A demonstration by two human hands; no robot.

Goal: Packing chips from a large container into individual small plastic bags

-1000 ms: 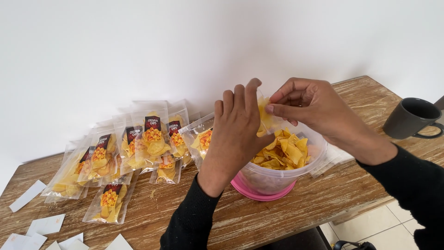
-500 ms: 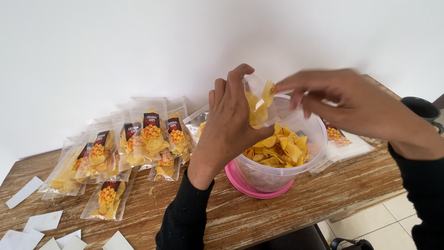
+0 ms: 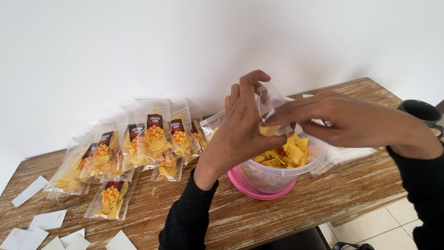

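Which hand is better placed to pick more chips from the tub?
Right. The right hand hovers directly over the tub's chips, while the left hand holds the clear pouch up.

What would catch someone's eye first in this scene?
Two hands, left hand and right hand, hold a small clear plastic pouch above a clear tub of yellow chips at centre. To the left, filled chip packets lean against the white wall.

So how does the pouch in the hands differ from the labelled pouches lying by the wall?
The held pouch is open, upright and nearly empty, gripped by the left hand; the finished pouches lie filled on the wooden table. The held pouch shows no label; the finished ones carry dark labels. Both are clear plastic.
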